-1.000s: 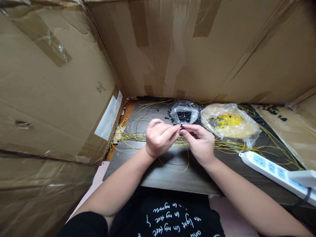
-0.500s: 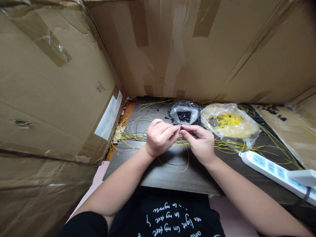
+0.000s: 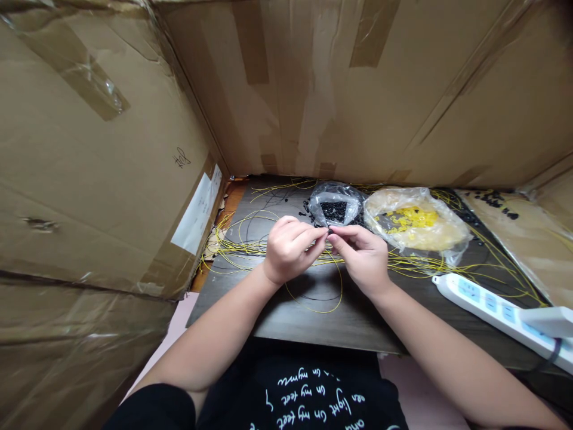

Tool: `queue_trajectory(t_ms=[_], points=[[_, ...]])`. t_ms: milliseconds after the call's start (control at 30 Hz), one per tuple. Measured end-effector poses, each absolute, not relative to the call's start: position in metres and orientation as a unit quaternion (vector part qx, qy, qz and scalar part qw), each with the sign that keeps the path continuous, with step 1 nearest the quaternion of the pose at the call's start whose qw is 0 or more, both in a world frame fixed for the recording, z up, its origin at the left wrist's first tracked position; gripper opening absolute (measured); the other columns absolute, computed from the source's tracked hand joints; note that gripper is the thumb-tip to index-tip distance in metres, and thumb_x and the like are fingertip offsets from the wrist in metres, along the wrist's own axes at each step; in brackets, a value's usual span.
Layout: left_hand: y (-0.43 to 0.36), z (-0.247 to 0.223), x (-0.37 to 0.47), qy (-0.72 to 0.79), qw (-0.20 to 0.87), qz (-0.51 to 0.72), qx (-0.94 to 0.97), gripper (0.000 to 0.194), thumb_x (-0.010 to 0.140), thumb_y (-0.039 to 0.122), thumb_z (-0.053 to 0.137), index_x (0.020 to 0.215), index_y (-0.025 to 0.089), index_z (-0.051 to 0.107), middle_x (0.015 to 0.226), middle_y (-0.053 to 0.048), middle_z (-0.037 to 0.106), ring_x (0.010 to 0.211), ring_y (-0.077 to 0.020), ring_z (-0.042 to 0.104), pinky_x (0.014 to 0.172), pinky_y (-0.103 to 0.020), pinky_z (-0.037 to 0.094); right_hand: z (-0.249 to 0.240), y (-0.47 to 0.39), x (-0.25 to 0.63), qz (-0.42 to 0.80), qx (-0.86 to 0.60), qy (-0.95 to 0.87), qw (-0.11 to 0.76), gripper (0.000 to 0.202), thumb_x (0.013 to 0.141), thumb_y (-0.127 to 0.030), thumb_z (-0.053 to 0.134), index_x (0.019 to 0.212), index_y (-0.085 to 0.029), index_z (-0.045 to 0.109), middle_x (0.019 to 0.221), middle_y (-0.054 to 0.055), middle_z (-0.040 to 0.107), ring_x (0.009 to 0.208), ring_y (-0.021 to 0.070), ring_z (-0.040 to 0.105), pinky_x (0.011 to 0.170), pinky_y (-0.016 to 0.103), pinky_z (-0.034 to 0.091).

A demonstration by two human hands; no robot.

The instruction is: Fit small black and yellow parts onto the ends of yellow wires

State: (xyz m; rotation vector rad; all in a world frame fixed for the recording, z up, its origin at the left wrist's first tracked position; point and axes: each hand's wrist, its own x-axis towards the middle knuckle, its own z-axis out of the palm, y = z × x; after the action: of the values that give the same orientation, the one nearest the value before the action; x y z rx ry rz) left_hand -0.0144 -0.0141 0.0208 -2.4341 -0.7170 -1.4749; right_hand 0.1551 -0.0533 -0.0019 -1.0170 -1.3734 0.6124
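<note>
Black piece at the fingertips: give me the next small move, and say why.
Probably tilt the black piece slightly for a clearer look: the left hand and right hand pinch it at their fingertips, which hide most of it.

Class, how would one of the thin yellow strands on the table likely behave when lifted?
The yellow strands would probably be flexible yet slightly springy, since they lie in wide, smooth loops. Each looks thin, so likely light. Because they cross and overlap, lifting one may drag others along.
</note>
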Motion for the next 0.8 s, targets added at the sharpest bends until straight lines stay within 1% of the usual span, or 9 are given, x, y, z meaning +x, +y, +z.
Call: queue_trajectory(t_ms=[233,367,500,667,800], points=[[-0.0158,0.0210,-0.0133,-0.240,0.096,-0.514,-0.818,0.002,0.084,0.018,0.065,0.086,0.019,0.066,0.073,0.000,0.071,0.065,-0.0126,0.063,0.071,-0.032,0.045,-0.0046,-0.0520,0.1571,0.285,-0.423,-0.604,0.612,0.019,0.082,-0.032,0.074,0.098,-0.022,0.075,0.087,0.004,0.073,0.067,0.0138,0.066,0.063,0.028,0.057],[-0.0147,0.0207,-0.0140,-0.240,0.094,-0.514,-0.818,0.002,0.085,0.020,0.064,0.085,0.019,0.066,0.072,0.001,0.070,0.064,-0.0123,0.062,0.071,-0.031,0.045,-0.0042,-0.0513,0.1573,0.278,-0.427,-0.604,0.613,0.019,0.081,-0.033,0.075,0.096,-0.022,0.075,0.088,0.005,0.074,0.070,0.0149,0.068,0.065,0.029,0.058],[-0.0118,0.0214,-0.0156,-0.229,0.094,-0.495,-0.833,0.005,0.087,0.020,0.063,0.091,0.020,0.067,0.074,0.000,0.071,0.067,-0.0123,0.062,0.072,-0.031,0.045,-0.0032,-0.0503,0.1563,0.261,-0.434,-0.595,0.624,0.019,0.081,-0.034,0.074,0.095,-0.021,0.075,0.092,0.005,0.074,0.080,0.0172,0.070,0.073,0.032,0.059],[-0.0100,0.0227,-0.0161,-0.225,0.083,-0.471,-0.849,0.010,0.089,0.020,0.062,0.098,0.019,0.067,0.084,-0.004,0.074,0.073,-0.0135,0.065,0.071,-0.030,0.046,-0.0022,-0.0492,0.1559,0.269,-0.435,-0.585,0.629,0.018,0.082,-0.035,0.073,0.095,-0.022,0.075,0.095,0.005,0.074,0.081,0.0173,0.069,0.072,0.032,0.059],[-0.0101,0.0217,-0.0154,-0.229,0.072,-0.472,-0.848,0.011,0.090,0.018,0.060,0.099,0.018,0.067,0.088,-0.005,0.074,0.076,-0.0141,0.066,0.072,-0.030,0.047,-0.0012,-0.0498,0.1559,0.264,-0.423,-0.596,0.629,0.015,0.083,-0.032,0.072,0.096,-0.023,0.075,0.095,0.005,0.073,0.082,0.0169,0.068,0.072,0.031,0.058]])
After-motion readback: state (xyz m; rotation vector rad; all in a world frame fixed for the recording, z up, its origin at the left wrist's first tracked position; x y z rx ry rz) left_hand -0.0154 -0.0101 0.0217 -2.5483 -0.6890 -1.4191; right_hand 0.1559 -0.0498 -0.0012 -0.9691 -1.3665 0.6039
